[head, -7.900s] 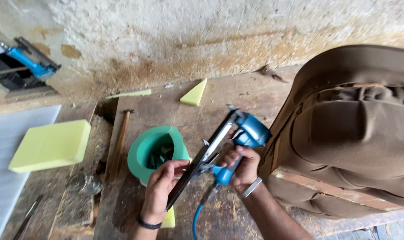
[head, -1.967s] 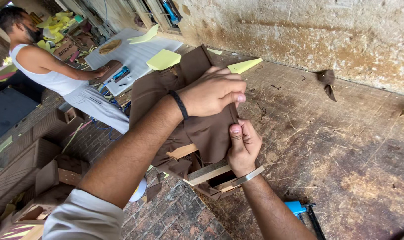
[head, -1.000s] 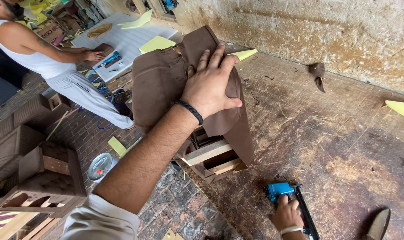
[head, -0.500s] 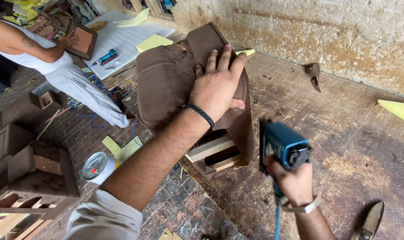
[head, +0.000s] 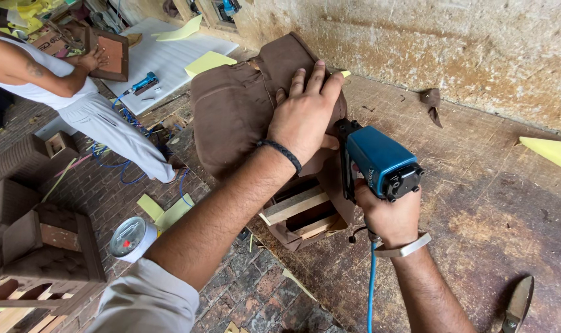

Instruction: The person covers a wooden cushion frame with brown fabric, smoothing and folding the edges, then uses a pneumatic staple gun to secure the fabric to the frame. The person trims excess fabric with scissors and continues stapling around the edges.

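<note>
Cushion (head: 237, 111), brown and fabric-covered, lies at the edge of a worn wooden bench (head: 478, 203), close to the rough plaster wall (head: 428, 49). Its cloth is creased and gathered, with a stitched seam running across the top. At its near end the cover hangs loose, and a pale wooden frame (head: 296, 206) shows beneath it, jutting out past the bench edge.

Seen from the head camera, the left hand (head: 302, 117) lies flat on the cushion, fingers spread and pressing the cloth down; a dark braided band sits on that wrist. The right hand (head: 388, 213) is wrapped tight around the grip of a blue staple gun (head: 379, 163), whose black nose meets the brown cloth just beside the left hand's thumb. A blue hose (head: 371, 290) drops from the gun past the right wrist, which wears a pale strap.

A yellow foam wedge (head: 555, 151) lies on the bench near the wall at right, and a scrap of brown cloth (head: 431, 102) rests by the wall. Scissors (head: 516, 305) lie at the lower right corner.

To the upper left another person (head: 77, 92) in a white vest bends over a white sheet (head: 169, 58), one hand on a brown panel (head: 111, 55). Brown tufted pieces (head: 46, 246) and a tape roll (head: 132, 237) sit on the brick floor below.
</note>
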